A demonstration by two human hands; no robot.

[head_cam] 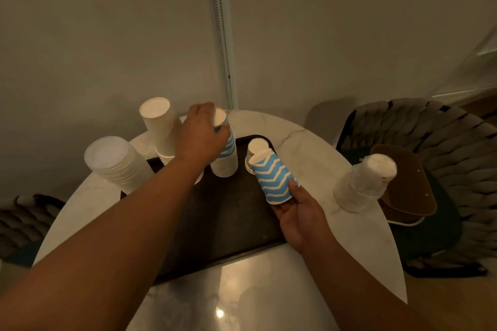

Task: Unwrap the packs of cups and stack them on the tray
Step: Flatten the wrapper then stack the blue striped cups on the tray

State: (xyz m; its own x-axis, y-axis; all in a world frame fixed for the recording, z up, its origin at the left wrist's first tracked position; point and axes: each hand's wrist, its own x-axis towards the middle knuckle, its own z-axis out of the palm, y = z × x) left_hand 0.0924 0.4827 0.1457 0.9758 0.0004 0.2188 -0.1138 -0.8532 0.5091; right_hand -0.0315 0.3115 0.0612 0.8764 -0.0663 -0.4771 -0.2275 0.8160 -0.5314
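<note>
My view is dim and warm-toned. A ceiling light glares off the glossy tabletop [228, 303] just nearer me than the tray [228, 223], as a bright spot inside a pale patch. Beyond the tray the wall falls into shadow. Edges bow from wide-angle distortion, and detail is soft and smeared.

I can read no words, brand names or numbers anywhere in front of me. The cup in my right hand [301, 212], the blue chevron cup [274, 179], carries only its zigzag pattern, no lettering. The small cup behind it [256, 145] has some dark marks on its side, too small and dim for me to make out.
</note>
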